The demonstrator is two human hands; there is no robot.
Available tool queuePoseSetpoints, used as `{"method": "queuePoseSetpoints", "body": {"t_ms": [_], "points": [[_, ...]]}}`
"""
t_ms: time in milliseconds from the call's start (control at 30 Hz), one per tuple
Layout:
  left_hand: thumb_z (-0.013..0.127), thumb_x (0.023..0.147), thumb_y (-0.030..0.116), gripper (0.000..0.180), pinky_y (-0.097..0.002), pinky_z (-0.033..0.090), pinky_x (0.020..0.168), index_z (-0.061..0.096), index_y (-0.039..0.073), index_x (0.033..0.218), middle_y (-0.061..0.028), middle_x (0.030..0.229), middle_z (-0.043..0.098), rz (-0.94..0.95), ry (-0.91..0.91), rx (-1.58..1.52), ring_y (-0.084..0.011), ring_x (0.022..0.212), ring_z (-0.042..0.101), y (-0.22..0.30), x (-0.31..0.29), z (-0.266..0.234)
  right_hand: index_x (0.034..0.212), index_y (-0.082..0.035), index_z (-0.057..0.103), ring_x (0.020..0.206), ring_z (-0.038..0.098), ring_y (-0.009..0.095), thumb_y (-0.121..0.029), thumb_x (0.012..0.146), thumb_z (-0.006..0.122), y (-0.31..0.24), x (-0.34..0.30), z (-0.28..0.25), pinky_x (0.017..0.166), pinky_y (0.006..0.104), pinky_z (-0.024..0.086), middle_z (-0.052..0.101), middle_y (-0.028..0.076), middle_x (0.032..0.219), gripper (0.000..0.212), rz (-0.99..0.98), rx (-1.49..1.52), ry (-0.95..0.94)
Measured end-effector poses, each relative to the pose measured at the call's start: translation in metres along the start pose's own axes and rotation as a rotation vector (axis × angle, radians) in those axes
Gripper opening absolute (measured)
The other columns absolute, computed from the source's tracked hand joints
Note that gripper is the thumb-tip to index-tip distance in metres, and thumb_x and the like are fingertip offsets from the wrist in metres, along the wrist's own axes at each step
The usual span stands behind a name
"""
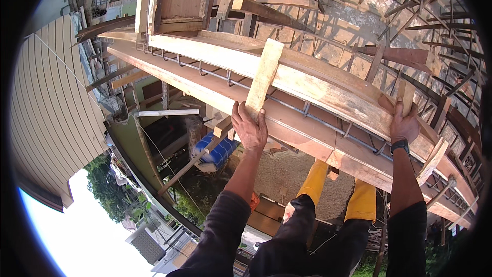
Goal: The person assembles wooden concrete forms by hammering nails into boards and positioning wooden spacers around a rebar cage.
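While grasping a slat [265,74] with the left hand [249,129], also has the right hand [405,125] on a block [407,92], well apart to the right. Left hand mostly closed, with fingers curled over the near end of the slat and thumb along its right edge. Right hand partly closed, with fingers and thumb at either side of the block's lower end; palm contact hidden from view. On the right wrist, a dark watch [400,146]; on both arms, dark sleeves [223,220] pushed back from the wrists.

Slat laid slantwise across the gap between an upper board [318,91] and a lower board [302,131], with its far end over the upper one. Cannot tell whether fixed in place. Between the boards, a long run of rebar [306,108], partly covered by the slat. Block beside the upper board, pointing away from the body. Beyond the right hand, a second slat [433,161], also set across the boards.

Below, two yellow boots [313,182], partly hidden by the lower board, above pale ground [274,174]. Farther left, a blue barrel [218,151], then ribbed siding [56,97] and trees [105,184]. At upper right, many timbers [410,55], crossing at various angles.
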State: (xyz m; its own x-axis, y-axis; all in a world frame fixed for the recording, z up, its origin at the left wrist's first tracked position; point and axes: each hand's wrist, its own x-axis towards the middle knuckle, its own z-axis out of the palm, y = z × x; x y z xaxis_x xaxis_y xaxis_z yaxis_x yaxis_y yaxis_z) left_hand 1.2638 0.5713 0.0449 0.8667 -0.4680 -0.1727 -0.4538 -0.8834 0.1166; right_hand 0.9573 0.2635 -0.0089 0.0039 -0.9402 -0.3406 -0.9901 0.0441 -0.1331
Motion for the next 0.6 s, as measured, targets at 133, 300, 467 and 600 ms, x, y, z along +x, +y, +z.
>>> {"method": "queuePoseSetpoints", "body": {"t_ms": [133,300,467,600], "points": [[0.065,0.09,0.064,0.109,-0.0655,0.016,0.119,0.008,0.0,0.158,-0.0349,0.163,0.004,-0.202,-0.34,0.017,-0.0555,0.15,0.006,-0.005,0.016,-0.001,0.125,-0.007,0.062,0.095,0.071,0.041,-0.062,0.095,0.053,0.012,0.004,0.01,0.088,0.051,0.051,0.074,0.022,0.096,0.064,-0.028,0.018,0.076],[0.074,0.079,0.068,0.126,-0.0661,0.012,0.12,0.003,0.002,0.159,-0.0366,0.162,0.0,-0.188,-0.428,-0.016,-0.0567,0.15,0.002,0.001,0.025,-0.006,0.123,-0.008,0.063,0.091,0.071,0.042,-0.06,0.095,0.055,0.011,0.004,0.005,0.081,0.0519,0.054,0.074,0.021,0.095,0.06,-0.021,0.044,0.107],[0.079,0.08,0.06,0.111,-0.0629,0.013,0.12,0.019,0.006,0.157,-0.0238,0.16,0.023,-0.186,0.099,0.02,-0.0437,0.149,0.017,0.016,-0.02,0.006,0.122,-0.006,0.063,0.091,0.071,0.042,-0.061,0.095,0.055,0.009,0.004,0.001,0.084,0.0519,0.052,0.074,0.022,0.095,0.062,-0.04,-0.001,0.13],[0.079,0.084,0.056,0.098,-0.0523,0.031,0.108,0.026,0.003,0.147,-0.0201,0.144,0.032,-0.604,0.102,-0.554,-0.0329,0.133,0.033,0.048,-0.135,0.044,0.122,-0.007,0.063,0.091,0.071,0.043,-0.063,0.093,0.054,-0.003,-0.002,0.006,0.09,0.0498,0.05,0.074,0.023,0.092,0.065,-0.021,-0.018,0.049]]}}
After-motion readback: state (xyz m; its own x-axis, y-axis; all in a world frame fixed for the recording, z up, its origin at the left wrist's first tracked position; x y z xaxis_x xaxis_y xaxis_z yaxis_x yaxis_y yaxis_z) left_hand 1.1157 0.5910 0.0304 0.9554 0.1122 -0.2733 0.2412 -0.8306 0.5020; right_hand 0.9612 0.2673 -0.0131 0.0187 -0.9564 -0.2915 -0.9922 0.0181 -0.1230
